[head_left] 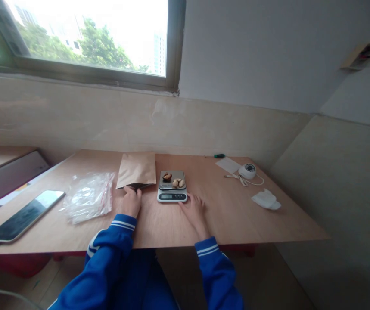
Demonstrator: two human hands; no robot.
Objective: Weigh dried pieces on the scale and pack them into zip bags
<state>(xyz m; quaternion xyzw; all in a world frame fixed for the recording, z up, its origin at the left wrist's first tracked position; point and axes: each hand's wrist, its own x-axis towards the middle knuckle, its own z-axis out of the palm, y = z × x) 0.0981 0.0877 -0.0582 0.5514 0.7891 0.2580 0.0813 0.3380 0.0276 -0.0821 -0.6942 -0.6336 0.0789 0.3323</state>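
A small digital scale [172,196] sits mid-table with a few nuts [174,181] on its steel platform. A brown paper pouch [137,169] lies just left of it. My left hand [131,201] rests at the pouch's near edge, fingers curled and touching its open mouth. Flat on the wood, just right of the scale's front corner, lies my right hand [195,212] with fingers stretched out and nothing in it. Both arms wear blue sleeves with white stripes.
A crumpled clear zip bag [88,196] lies left of the pouch, and a phone [26,215] with a cable lies at the far left. At the right are a white round device [247,171] with cord, a paper card [228,165], a white wad [266,199] and a green pen [219,156].
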